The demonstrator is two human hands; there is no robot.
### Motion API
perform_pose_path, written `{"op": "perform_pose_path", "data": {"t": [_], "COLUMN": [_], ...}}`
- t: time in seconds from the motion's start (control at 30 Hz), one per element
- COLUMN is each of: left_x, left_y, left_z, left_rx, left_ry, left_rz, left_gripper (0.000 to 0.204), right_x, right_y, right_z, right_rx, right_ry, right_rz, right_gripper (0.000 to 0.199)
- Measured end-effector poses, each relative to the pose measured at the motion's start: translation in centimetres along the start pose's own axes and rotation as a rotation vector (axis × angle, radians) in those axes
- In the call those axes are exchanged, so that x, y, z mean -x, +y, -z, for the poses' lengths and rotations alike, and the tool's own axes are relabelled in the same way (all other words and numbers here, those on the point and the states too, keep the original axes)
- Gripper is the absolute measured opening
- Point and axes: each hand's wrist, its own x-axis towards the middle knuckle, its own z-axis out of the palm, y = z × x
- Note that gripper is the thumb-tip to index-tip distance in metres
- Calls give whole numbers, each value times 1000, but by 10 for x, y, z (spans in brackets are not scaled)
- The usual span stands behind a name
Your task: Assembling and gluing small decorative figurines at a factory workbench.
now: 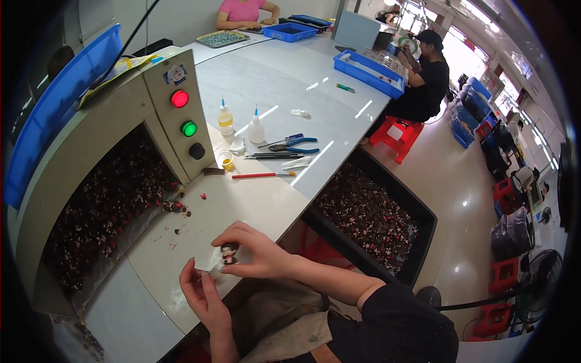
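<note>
Between the thumb and fingers of my right hand (257, 251) is a small dark-haired figurine (229, 253), held upright just above the table's near edge. My left hand (204, 297) is close below it, thumb and fingertips drawn together; what they pinch, if anything, is too small to make out. Loose figurine pieces (175, 207) and a tiny red piece (203, 196) lie on the table beyond my hands. To the left, a beige machine (175, 72) with a red and a green button has an opening filled with many dark figurine parts (109, 206).
Pliers (293, 145), a red-handled brush (260, 175), two dropper bottles (256, 128) and a small yellow cup (227, 160) lie or stand ahead. A black tray (423, 242) of figurines sits right of the table. Co-workers (430, 78) sit farther off near blue trays (369, 72).
</note>
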Motion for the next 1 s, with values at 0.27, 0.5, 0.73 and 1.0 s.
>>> {"op": "perform_pose_path", "data": {"t": [0.27, 0.5, 0.73, 1.0], "left_x": [-6, -3, -2, 7], "left_y": [-2, 5, 94, 134], "left_z": [22, 34, 71, 88], "left_rx": [57, 45, 231, 33], "left_ry": [-85, -190, -823, -794], "left_rz": [53, 43, -269, -919], "left_gripper": [33, 26, 17, 16], "right_x": [71, 221, 178, 6], "right_y": [-14, 71, 73, -7], "right_z": [57, 150, 131, -10], "right_rx": [-79, 887, 931, 430], "right_ry": [143, 346, 324, -25], "right_rz": [-508, -755, -479, -11], "right_gripper": [33, 39, 34, 16]}}
